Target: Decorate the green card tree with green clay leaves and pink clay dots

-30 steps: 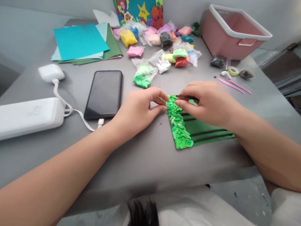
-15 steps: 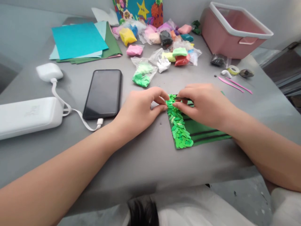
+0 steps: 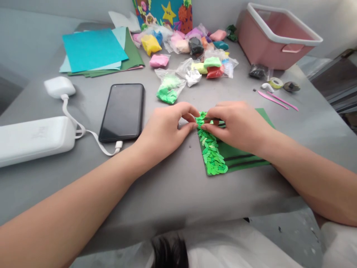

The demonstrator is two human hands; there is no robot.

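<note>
A dark green card (image 3: 245, 143) lies on the table, with a band of small bright green leaf-shaped pieces (image 3: 213, 158) along its left side and thin black strips across the rest. My left hand (image 3: 174, 124) has its curved thumb and fingers at the card's upper left edge, gripping it beside the leaf pieces. Over the top of the band, my right hand (image 3: 234, 124) pinches a thin dark stick-like piece (image 3: 214, 119); its exact kind is not clear. The fingertips of both hands nearly meet, and my right hand hides part of the card.
A black phone (image 3: 122, 111) is cabled to a white power bank (image 3: 36, 137) at left. Coloured sheets (image 3: 95, 50), bagged clay (image 3: 167, 87) and a pink bin (image 3: 267, 48) stand behind. Pink modelling tools (image 3: 273, 100) lie at right.
My right hand has shifted slightly left, closer to my left fingertips, with the dark piece. More of the card's upper right corner shows. My left hand stays nearly in place.
</note>
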